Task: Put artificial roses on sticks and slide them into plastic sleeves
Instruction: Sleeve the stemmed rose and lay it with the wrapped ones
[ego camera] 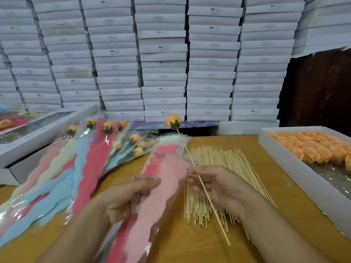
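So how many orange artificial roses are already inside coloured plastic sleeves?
8 sleeved orange roses: four in a far row, four clustered right of it. Overlapping sleeves may hide more.

Right hand pinches a stick topped with an orange rose, tilted toward 11 o'clock. Left hand grips a pink sleeve. Loose sticks on desk; tray of roses at 2 o'clock; finished sleeved roses at 10 o'clock.
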